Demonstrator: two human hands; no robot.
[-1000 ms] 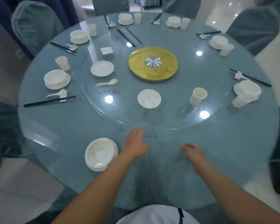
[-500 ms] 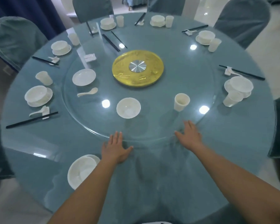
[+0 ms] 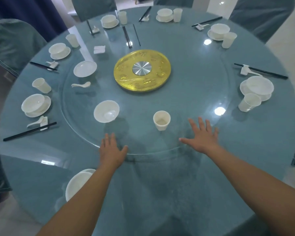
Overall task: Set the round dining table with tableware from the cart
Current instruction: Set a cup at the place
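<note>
Both my hands lie flat with straight fingers on the near rim of the glass turntable (image 3: 186, 103) of the round blue table (image 3: 245, 150). My left hand (image 3: 111, 151) rests at the rim's near left, my right hand (image 3: 202, 137) further in on the glass. On the turntable stand a white cup (image 3: 161, 120) just left of my right hand, a white bowl (image 3: 106, 111), a plate (image 3: 85, 68), a spoon (image 3: 81, 85), a folded napkin (image 3: 99, 49) and black chopsticks (image 3: 127, 37). A bowl on a plate (image 3: 78, 182) sits by my left forearm.
A gold disc with a silver hub (image 3: 141, 70) marks the turntable's middle. Place settings of bowl, cup, spoon rest and chopsticks ring the table, such as at the left (image 3: 35, 104) and right (image 3: 256, 87). Covered blue chairs (image 3: 12, 41) surround it.
Both hands have reached forward from the table's near part onto the turntable rim, and their fingers have spread flat. The items on the glass now sit further left in view.
</note>
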